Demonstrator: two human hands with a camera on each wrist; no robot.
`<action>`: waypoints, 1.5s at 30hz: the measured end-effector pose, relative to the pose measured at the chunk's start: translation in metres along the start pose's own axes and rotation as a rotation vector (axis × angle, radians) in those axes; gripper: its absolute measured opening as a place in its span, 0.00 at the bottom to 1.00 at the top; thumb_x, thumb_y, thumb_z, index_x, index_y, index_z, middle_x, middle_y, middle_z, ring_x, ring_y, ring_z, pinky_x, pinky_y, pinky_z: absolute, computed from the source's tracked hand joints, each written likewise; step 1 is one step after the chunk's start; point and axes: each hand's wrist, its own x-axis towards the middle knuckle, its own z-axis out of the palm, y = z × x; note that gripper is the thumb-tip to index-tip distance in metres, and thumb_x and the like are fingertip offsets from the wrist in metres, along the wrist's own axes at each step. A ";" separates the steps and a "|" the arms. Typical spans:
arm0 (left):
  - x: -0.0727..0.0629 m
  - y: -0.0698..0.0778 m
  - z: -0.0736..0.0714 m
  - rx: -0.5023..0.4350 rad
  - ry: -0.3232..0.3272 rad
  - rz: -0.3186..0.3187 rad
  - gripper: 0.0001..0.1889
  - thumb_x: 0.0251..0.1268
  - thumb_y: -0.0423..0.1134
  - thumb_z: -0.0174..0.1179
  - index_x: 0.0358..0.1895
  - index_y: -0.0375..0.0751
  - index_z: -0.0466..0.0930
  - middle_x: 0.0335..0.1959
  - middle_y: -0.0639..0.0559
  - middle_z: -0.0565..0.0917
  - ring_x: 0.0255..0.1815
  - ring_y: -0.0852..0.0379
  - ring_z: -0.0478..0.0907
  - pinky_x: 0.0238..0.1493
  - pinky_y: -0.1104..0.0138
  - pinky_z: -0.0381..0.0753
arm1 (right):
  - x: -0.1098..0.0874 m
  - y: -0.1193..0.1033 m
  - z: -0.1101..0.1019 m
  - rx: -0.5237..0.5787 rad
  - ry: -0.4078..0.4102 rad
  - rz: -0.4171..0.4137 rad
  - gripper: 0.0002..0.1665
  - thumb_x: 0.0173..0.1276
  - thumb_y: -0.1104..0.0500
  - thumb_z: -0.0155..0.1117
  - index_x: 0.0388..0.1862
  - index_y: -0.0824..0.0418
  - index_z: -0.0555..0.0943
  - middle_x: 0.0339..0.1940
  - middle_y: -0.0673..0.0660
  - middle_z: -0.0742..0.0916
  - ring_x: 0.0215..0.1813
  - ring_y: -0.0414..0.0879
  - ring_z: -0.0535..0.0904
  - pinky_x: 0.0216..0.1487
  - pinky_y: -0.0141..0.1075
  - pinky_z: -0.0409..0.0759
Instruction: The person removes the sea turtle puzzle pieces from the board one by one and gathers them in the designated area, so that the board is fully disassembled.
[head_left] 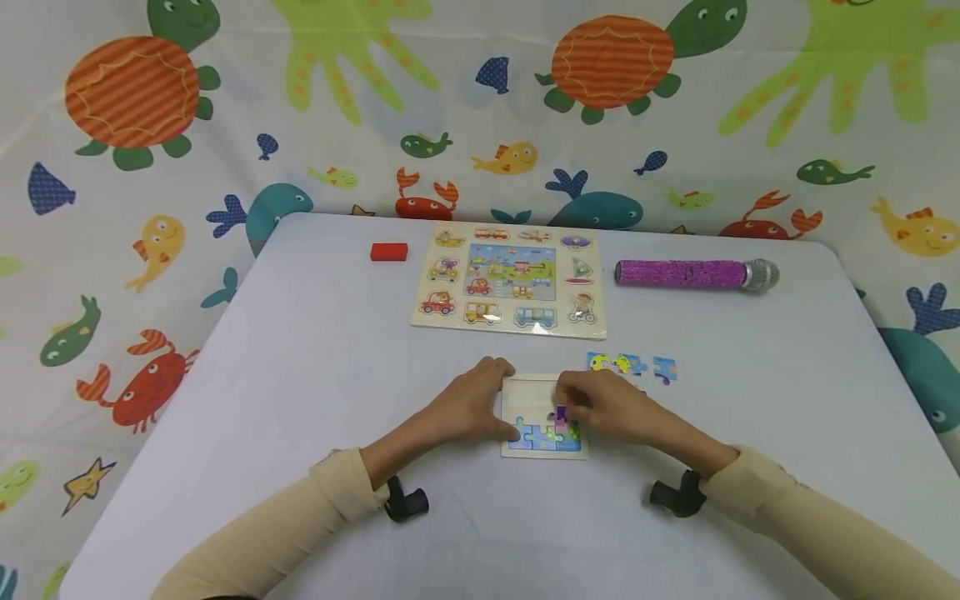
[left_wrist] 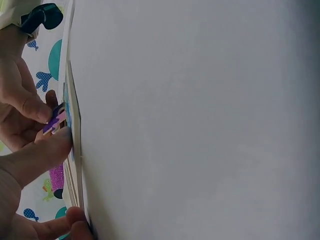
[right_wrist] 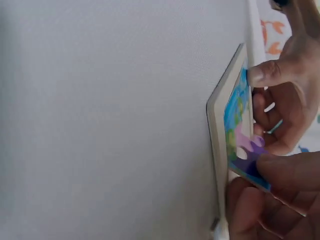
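- Wore cream sleeves (head_left: 270, 525) nearest the camera, reaching inward from the lower left and lower right, with a small black device (head_left: 407, 504) by each cuff.
- Held the two hands apart from each other, on opposite sides of a small puzzle board (head_left: 531, 393), lying on a white table (head_left: 330, 333) in front of the body.
- Clamped the left hand (head_left: 467, 410) on the board's left side, with thumb over the lower left and fingers at the upper left corner.
- Pinched a purple puzzle piece (right_wrist: 250, 170) between thumb and fingers of the right hand (head_left: 613, 406), over the right part of the board; could not tell how far into place.
- Showed joined blue pieces (head_left: 536, 438) along the near part of the board, with bare wood beyond.
- Saw loose pieces (head_left: 600, 362) just past the right hand: a row with yellow figures, plus a single blue one slightly to the right.
- Noted farther back a larger picture board (head_left: 562, 289) bordered with vehicles, with a red block (head_left: 388, 252) to its left and a purple microphone (head_left: 681, 274) to its right, silver head pointing right.
- Had a sea-animal cloth (head_left: 450, 117) behind the table.
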 end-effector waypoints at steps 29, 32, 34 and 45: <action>0.001 -0.002 0.001 0.013 0.007 0.017 0.45 0.45 0.42 0.83 0.67 0.33 0.69 0.51 0.45 0.76 0.45 0.51 0.75 0.51 0.57 0.77 | -0.040 0.019 -0.050 -0.012 0.060 0.064 0.13 0.70 0.68 0.65 0.51 0.61 0.88 0.42 0.50 0.88 0.43 0.45 0.79 0.42 0.37 0.81; 0.002 -0.003 0.000 0.010 0.007 0.014 0.45 0.45 0.42 0.83 0.67 0.33 0.69 0.52 0.46 0.76 0.45 0.51 0.75 0.51 0.58 0.77 | -0.056 0.035 -0.073 -0.012 0.064 0.156 0.09 0.68 0.68 0.67 0.46 0.59 0.86 0.41 0.50 0.87 0.42 0.45 0.80 0.40 0.37 0.81; 0.002 -0.003 0.000 0.009 0.007 0.014 0.45 0.45 0.42 0.83 0.67 0.33 0.69 0.52 0.46 0.76 0.46 0.51 0.75 0.51 0.58 0.77 | -0.063 0.047 -0.082 -0.020 0.057 0.197 0.08 0.67 0.67 0.68 0.42 0.57 0.84 0.38 0.49 0.86 0.41 0.46 0.79 0.39 0.38 0.80; 0.002 -0.003 0.001 0.013 0.005 0.009 0.46 0.45 0.42 0.83 0.68 0.32 0.69 0.51 0.45 0.76 0.45 0.51 0.75 0.49 0.59 0.77 | -0.069 0.076 -0.065 -0.154 0.078 0.191 0.11 0.65 0.70 0.69 0.45 0.62 0.87 0.34 0.47 0.85 0.37 0.45 0.76 0.38 0.38 0.77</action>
